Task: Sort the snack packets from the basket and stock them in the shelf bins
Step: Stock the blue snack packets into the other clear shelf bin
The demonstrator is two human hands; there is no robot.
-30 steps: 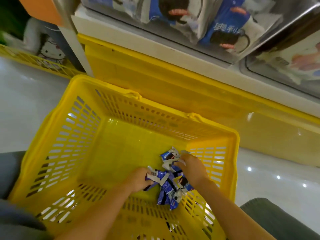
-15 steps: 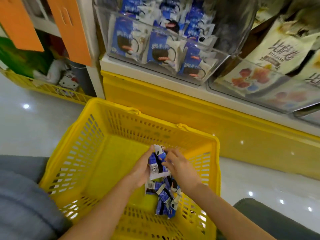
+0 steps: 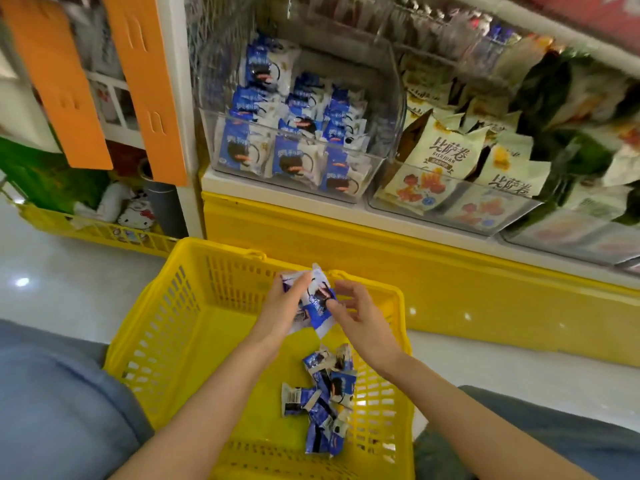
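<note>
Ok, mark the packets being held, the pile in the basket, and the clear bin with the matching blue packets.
held packets (image 3: pixel 317 306): head view, blue face of the bunch.
packet pile (image 3: pixel 325 400): head view, middle of the heap.
clear bin (image 3: pixel 216 157): head view, front wall near its left corner.
</note>
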